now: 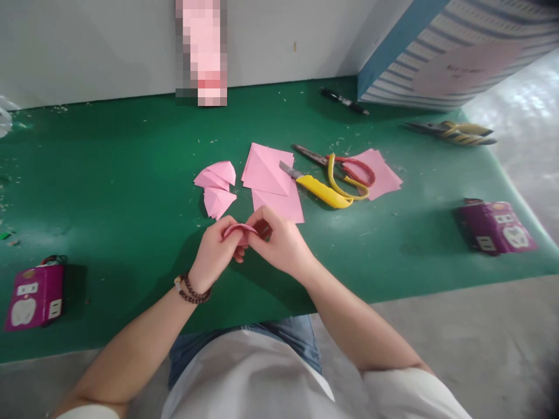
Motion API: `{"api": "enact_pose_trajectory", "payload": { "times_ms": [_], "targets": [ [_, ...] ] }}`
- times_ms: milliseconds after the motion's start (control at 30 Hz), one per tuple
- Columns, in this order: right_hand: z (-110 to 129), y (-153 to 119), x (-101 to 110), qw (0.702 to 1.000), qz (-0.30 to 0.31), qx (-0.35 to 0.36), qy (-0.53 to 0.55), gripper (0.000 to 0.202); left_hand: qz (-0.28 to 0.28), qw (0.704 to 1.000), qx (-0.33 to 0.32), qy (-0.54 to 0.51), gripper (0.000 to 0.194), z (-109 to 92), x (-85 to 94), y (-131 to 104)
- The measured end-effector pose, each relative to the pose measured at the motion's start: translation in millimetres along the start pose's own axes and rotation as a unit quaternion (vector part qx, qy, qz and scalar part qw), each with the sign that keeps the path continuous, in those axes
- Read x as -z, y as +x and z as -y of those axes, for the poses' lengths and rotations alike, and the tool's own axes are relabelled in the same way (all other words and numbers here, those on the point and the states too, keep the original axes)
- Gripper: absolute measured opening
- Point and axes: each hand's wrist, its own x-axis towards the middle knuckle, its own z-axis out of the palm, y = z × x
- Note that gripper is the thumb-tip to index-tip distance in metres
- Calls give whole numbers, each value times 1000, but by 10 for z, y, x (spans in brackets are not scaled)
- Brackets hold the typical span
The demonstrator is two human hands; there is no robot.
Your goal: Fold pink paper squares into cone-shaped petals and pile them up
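A small piece of pink paper, bent into a curve, is held just above the green table. My left hand pinches its left side, with a beaded bracelet round the wrist. The fingers of my right hand are closed on its right edge. Part of the paper is hidden behind my fingers. Just beyond my left hand lie folded pink paper pieces. Past my right hand are flat pink sheets, the top one creased diagonally. A yellow utility knife rests with its blade over these sheets.
Scissors with red and yellow handles lie over more pink sheets. Pliers, a black pen and a striped box are at the back right. Purple packs sit at both sides of the green table.
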Motion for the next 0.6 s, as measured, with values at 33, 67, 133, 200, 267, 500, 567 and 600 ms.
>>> {"api": "enact_pose_trajectory", "payload": {
  "times_ms": [33, 67, 133, 200, 267, 500, 567, 600],
  "targets": [
    [0, 1, -1, 1000, 0, 3, -5, 11, -2, 1000, 0, -2, 12, 6, 1, 2],
    [-2, 2, -3, 1000, -1, 6, -8, 12, -4, 1000, 1, -5, 12, 13, 2, 4],
    [-12, 4, -7, 1000, -6, 18, -16, 14, -6, 1000, 1, -9, 12, 24, 5, 6],
    [-23, 5, -9, 999, -11, 42, -30, 16, -7, 1000, -1, -13, 11, 30, 9, 8],
    [-27, 5, -4, 997, -14, 65, -40, 17, -6, 1000, -2, -18, 12, 28, 11, 13],
    [-21, -8, 55, 995, -61, 62, -50, 20, -19, 1000, -13, -10, 20, 1, 8, 8],
    [-43, -8, 59, 991, -73, 72, -81, 20, -33, 998, -40, 27, 27, -12, 12, -11],
    [-56, -7, 58, 990, -74, 76, -95, 20, -39, 996, -54, 54, 32, -18, 14, -21]
  ]
}}
